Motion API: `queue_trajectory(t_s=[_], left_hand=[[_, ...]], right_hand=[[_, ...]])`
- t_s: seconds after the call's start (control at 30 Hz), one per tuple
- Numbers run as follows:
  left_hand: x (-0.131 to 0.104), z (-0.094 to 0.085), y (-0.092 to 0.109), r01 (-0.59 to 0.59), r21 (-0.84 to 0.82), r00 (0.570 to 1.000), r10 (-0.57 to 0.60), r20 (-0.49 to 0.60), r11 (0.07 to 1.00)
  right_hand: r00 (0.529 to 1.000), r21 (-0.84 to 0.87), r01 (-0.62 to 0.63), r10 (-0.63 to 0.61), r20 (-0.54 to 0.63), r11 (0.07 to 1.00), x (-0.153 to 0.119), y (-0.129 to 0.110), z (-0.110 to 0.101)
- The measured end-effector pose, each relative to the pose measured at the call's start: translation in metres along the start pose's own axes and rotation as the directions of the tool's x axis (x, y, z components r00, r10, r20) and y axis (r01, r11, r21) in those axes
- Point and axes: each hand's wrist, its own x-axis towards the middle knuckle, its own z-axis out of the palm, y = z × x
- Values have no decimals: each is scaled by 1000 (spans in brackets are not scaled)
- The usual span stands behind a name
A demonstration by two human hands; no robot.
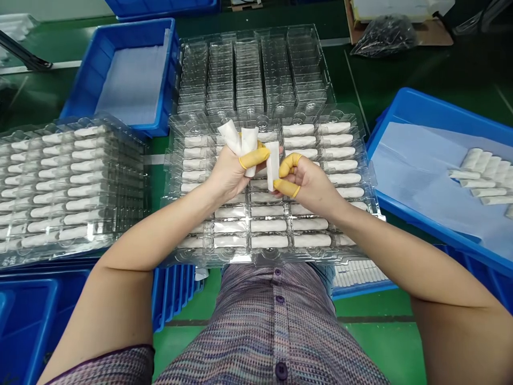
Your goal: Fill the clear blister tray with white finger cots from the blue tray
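My left hand (230,174) is closed around a few white, soft-looking rolls (249,140), whose ends stick up above the fingers. Yellow finger cots cover some fingertips on both hands. Between the thumb and fingers of my right hand (310,184), a single white flat piece (273,166) stands upright, close beside the left fingers. Below both hands lies a clear plastic tray (371,200) with rows of similar white rolls (269,225) in its slots. My hands hide the tray's middle. What exactly the white pieces are, I cannot make out.
A stack of filled clear trays (124,187) stands at left. Clear trays with bare slots (248,69) sit behind. One blue bin (170,80) at back left holds pale sheets; another blue bin (404,99) at right holds white rolls on a sheet.
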Motion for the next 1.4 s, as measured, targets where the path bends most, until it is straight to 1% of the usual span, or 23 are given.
queue_trajectory(t_s=[0.07,0.13,0.2,0.27,0.33,0.4,0.5,0.57,0.67,0.73,0.8,0.87,0.93,0.97,1.0,1.03,1.1,1.17,1.23,1.3,1.4], left_hand=[[2,-2,1,25,-10,999,-25,-33,1000],[3,-4,1,45,-32,997,-47,-61,998],[4,-5,2,61,-55,996,-64,-64,997],[4,-6,3,84,-68,995,-87,-49,994],[4,-7,3,107,-66,993,-109,-36,992],[6,-8,2,103,-52,994,-105,-42,993],[8,-10,1,46,-36,996,-49,-80,998],[9,-10,0,27,-27,995,-29,-98,999],[7,-7,-2,43,-8,995,-44,-89,999],[5,-4,-4,49,10,996,-48,-76,999],[4,-4,-5,60,39,996,-57,-71,997],[4,-4,-4,70,61,994,-65,-84,996],[6,-5,-2,65,61,992,-59,-108,996],[7,-6,0,53,53,992,-46,-121,997],[8,-6,1,36,42,991,-30,-132,998],[10,-6,2,18,31,990,-13,-139,999],[11,-6,3,-9,13,990,11,-143,1000],[12,-7,1,-13,6,990,13,-137,1000],[13,-8,-1,0,5,991,0,-135,1000],[14,-11,-3,10,4,990,-9,-140,1000],[16,-15,-4,12,-2,987,-12,-157,1000]], right_hand=[[991,158,-110,96,91,981,0,-4,-1],[965,300,-230,177,193,926,0,-7,-1],[933,390,-325,224,281,862,1,-8,1],[914,436,-374,245,324,819,1,-7,3],[908,458,-393,256,333,797,1,-5,5],[913,491,-391,263,311,779,1,-4,4],[936,552,-353,274,223,756,2,-2,-2],[949,549,-313,271,159,775,3,-2,-6],[965,441,-259,247,86,859,5,0,-10],[973,304,-231,223,62,924,7,2,-12],[981,134,-189,182,63,973,9,2,-16],[994,-45,-100,102,50,994,10,-1,-24],[1000,-233,20,-22,-9,972,12,-8,-35],[995,-338,73,-94,-44,938,15,-11,-42],[985,-451,115,-162,-66,885,18,-15,-49],[973,-565,144,-220,-69,812,23,-19,-56],[957,-760,169,-288,-25,627,35,-22,-68],[960,-879,169,-278,43,445,49,-22,-75],[969,-933,164,-231,91,320,63,-17,-75],[970,-953,175,-211,124,248,73,-12,-69],[953,-955,213,-260,156,207,75,-11,-56]])
